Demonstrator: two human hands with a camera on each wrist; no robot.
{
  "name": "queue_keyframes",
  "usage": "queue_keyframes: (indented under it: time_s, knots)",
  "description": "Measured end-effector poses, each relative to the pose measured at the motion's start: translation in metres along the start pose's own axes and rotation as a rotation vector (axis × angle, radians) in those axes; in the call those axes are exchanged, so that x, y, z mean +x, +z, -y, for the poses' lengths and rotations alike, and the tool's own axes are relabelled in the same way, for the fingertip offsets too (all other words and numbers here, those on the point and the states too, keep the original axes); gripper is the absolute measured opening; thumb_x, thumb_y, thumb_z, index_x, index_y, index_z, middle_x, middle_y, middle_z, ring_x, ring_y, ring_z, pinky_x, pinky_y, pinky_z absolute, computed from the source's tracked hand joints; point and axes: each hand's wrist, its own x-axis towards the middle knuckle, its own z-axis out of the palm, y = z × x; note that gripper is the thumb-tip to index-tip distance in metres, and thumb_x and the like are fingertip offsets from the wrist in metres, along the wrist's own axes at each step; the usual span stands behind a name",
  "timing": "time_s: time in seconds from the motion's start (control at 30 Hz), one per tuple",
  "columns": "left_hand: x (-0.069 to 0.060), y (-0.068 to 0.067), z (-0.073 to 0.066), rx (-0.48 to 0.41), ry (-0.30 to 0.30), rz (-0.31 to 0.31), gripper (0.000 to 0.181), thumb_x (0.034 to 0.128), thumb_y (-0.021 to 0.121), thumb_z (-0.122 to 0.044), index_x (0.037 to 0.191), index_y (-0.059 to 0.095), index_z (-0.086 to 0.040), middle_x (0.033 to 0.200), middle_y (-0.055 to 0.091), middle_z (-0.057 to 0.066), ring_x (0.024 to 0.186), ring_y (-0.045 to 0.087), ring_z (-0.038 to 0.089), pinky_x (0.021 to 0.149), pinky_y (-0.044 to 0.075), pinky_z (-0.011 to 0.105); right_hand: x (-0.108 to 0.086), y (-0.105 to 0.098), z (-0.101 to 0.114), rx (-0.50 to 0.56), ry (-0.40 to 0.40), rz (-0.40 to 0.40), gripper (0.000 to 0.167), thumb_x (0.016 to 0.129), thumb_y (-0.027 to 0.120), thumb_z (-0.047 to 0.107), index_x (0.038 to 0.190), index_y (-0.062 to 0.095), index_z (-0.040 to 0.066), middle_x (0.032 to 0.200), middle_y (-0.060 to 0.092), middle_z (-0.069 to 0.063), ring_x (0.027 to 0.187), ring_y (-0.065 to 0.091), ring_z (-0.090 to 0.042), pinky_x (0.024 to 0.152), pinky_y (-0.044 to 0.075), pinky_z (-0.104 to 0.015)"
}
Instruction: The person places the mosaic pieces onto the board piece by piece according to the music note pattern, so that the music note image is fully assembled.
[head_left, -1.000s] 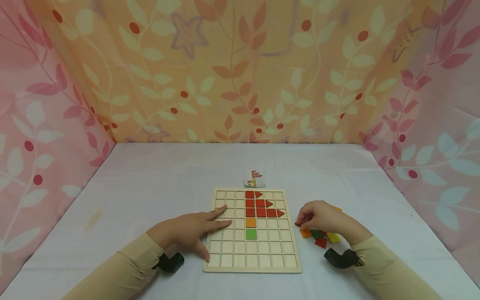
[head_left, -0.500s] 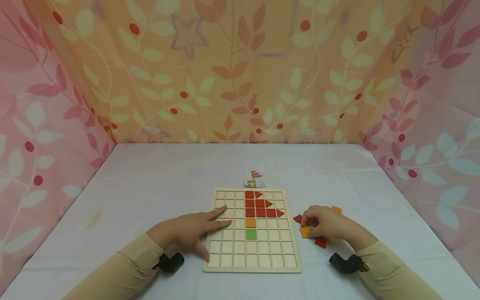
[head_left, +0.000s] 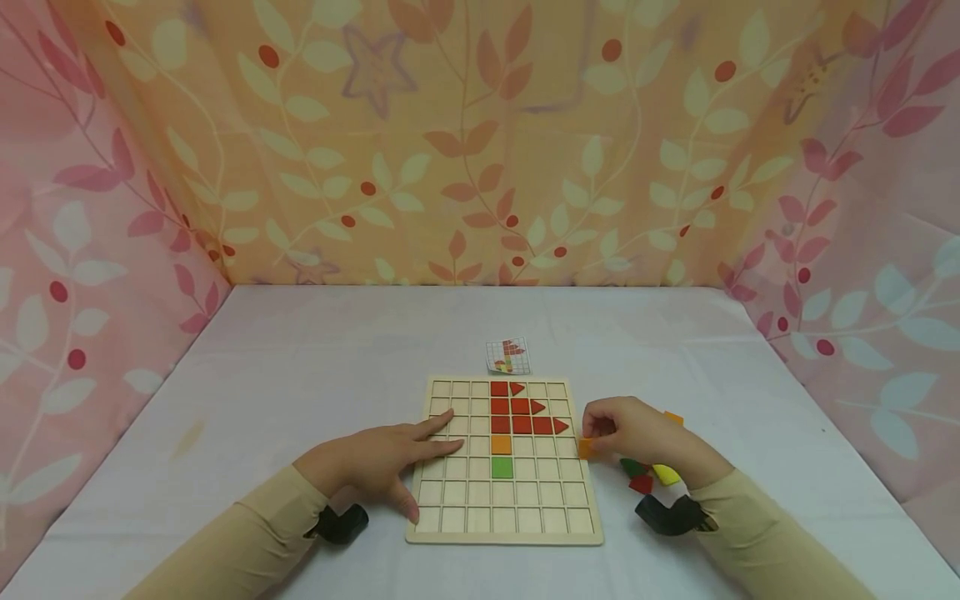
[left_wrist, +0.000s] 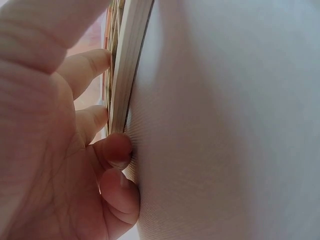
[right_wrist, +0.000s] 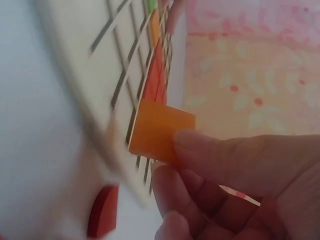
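Note:
A wooden grid board (head_left: 450,497) lies on the white cloth. My left hand (head_left: 371,460) rests on its left side, two fingers spread over the cells and the thumb at the lower left edge. Between thumb and fingers of my right hand (head_left: 633,435) is an orange square tile (right_wrist: 157,130), tilted at the board's right edge. Set in the board are red squares and triangles (head_left: 520,407) in the top three rows, with an orange square (head_left: 501,445) and a green square (head_left: 502,467) below. A red curved piece (right_wrist: 103,212) lies beside the board, hidden by my hand in the head view.
Loose tiles lie right of the board: green (head_left: 632,467), red (head_left: 641,484), yellow (head_left: 666,475) and orange (head_left: 672,417), partly covered by the right hand. A small printed pattern card (head_left: 508,357) lies behind the board. Patterned fabric walls (head_left: 480,167) enclose the table.
My right hand let go of a red piece near the board, then picked up the orange tile and brought it left to the board's edge. The left hand stays in place.

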Motion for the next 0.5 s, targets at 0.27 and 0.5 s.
queue_keyframes:
  time_s: [0.27, 0.5]
  knots:
    - [0.0, 0.0, 0.0, -0.003, 0.005, -0.002, 0.098, 0.0602, 0.061, -0.067, 0.144, 0.018, -0.04, 0.154, -0.003, -0.005, 0.137, 0.019, 0.024, 0.104, 0.027, 0.046, 0.019, 0.018, 0.035, 0.04, -0.115, 0.05, 0.008, 0.082, 0.067, 0.009, 0.079, 0.06, 0.013, 0.069, 0.051, 0.008, 0.066, 0.047, -0.008, 0.059, 0.042, -0.023]
    - [-0.001, -0.001, -0.001, -0.009, -0.002, 0.002, 0.097, 0.0606, 0.061, -0.068, 0.144, 0.019, -0.041, 0.154, -0.003, -0.005, 0.137, 0.02, 0.025, 0.103, 0.027, 0.047, 0.029, 0.037, 0.059, 0.069, -0.218, 0.106, 0.015, 0.08, 0.067, 0.004, 0.075, 0.06, 0.017, 0.07, 0.052, 0.011, 0.065, 0.047, -0.004, 0.06, 0.043, -0.02]
